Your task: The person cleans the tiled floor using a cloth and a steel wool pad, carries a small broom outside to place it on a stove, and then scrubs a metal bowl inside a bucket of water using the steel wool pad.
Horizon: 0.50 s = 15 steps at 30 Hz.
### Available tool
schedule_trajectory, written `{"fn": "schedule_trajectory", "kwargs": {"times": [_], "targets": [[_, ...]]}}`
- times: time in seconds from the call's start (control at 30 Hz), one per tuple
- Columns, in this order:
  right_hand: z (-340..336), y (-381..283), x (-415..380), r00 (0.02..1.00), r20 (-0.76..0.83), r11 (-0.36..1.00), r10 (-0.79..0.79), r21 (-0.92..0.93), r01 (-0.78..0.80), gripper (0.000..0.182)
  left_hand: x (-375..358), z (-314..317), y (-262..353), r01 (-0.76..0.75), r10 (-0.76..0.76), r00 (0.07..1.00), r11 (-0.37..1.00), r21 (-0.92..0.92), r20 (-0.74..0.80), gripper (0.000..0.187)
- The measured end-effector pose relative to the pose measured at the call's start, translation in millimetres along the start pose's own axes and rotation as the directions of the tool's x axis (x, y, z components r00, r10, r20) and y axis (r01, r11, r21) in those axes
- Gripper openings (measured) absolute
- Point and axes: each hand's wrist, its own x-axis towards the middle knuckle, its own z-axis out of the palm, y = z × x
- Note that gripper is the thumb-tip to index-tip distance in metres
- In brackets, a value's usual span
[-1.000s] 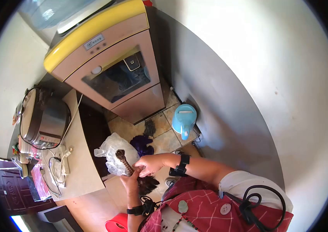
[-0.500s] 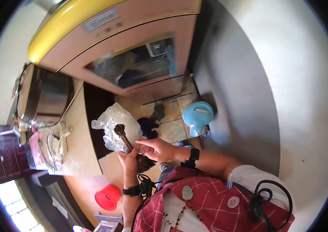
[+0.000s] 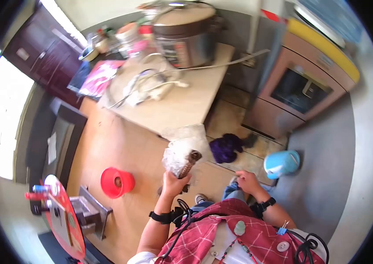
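Observation:
My left hand [image 3: 175, 184] is closed round a brown brush-like thing [image 3: 190, 163] with a ridged, wrapped-looking handle. The handle points up and away from me, and dark strands show below my fist. A crumpled clear plastic bag [image 3: 175, 155] lies against the handle and seems to be in the same grip. My right hand [image 3: 249, 182] is apart from these, off to the right with its fingers curled in and nothing visible in them. The blue kettle-shaped container [image 3: 282, 164] on the floor is nearest to it.
A light table [image 3: 195, 99] ahead bears a large cooker [image 3: 184, 37], cables and a pink packet [image 3: 100, 78]. Purple cloth [image 3: 226, 148] lies on the tiles. A pink cabinet [image 3: 279, 112] stands right. Left are a red bucket [image 3: 118, 182] and a red round board [image 3: 65, 220].
My view has swung left, bringing the table and bucket further into sight. My right hand has moved away from the left hand to the right. The left hand still holds the brush-like thing and bag.

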Motion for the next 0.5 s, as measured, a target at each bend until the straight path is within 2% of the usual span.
{"fn": "schedule_trajectory", "kwargs": {"times": [0.03, 0.07, 0.1, 0.13, 0.17, 0.2, 0.23, 0.3, 0.37, 0.4, 0.43, 0.5], "targets": [[4, -7, 4, 0.996, 0.062, 0.985, 0.068, -0.162, -0.057, 0.031, -7, -18, 0, 0.046, -0.045, 0.999, 0.999, 0.023, -0.031, 0.026], [16, -15, 5, 0.997, 0.075, 0.983, 0.033, -0.181, -0.019, 0.031, -15, -40, -2, 0.069, -0.067, 0.996, 0.997, 0.028, -0.060, 0.027], [26, -21, 6, 0.989, 0.137, 0.957, -0.057, -0.274, 0.093, 0.032, -20, -60, -9, 0.084, -0.082, 0.993, 0.996, 0.028, -0.087, 0.027], [32, -30, 12, 0.969, 0.204, 0.912, -0.137, -0.356, 0.204, 0.033, -25, -76, -27, -0.012, 0.006, 0.985, 0.999, -0.029, -0.172, 0.027], [38, -48, 17, 0.963, 0.215, 0.898, -0.164, -0.371, 0.236, 0.033, -31, -94, -46, -0.107, 0.084, 0.962, 0.992, -0.074, -0.258, 0.027], [47, -70, 17, 0.940, 0.300, 0.889, -0.165, -0.367, 0.273, 0.034, -41, -117, -53, 0.006, -0.042, 0.969, 0.989, -0.148, -0.244, 0.028], [56, -91, 16, 0.909, 0.385, 0.881, -0.161, -0.359, 0.308, 0.034, -48, -136, -61, 0.030, -0.089, 0.951, 0.980, -0.198, -0.296, 0.025], [67, -129, 20, 0.893, 0.406, 0.865, -0.195, -0.358, 0.352, 0.034, -55, -166, -86, -0.053, -0.089, 0.895, 0.952, -0.303, -0.437, 0.023], [78, -161, 28, 0.865, 0.404, 0.810, -0.299, -0.371, 0.454, 0.033, -63, -197, -96, -0.023, -0.112, 0.837, 0.971, -0.238, -0.536, 0.016], [80, -180, 30, 0.857, 0.437, 0.805, -0.275, -0.382, 0.453, 0.032, -63, -208, -109, -0.047, -0.152, 0.804, 0.947, -0.316, -0.574, 0.020], [84, -191, 36, 0.845, 0.449, 0.791, -0.291, -0.383, 0.476, 0.032, -62, -217, -118, -0.058, -0.153, 0.789, 0.946, -0.320, -0.595, 0.020], [96, -208, 48, 0.780, 0.451, 0.715, -0.434, -0.354, 0.603, 0.030, -58, -236, -132, -0.143, -0.175, 0.695, 0.917, -0.373, -0.697, 0.019]]}}
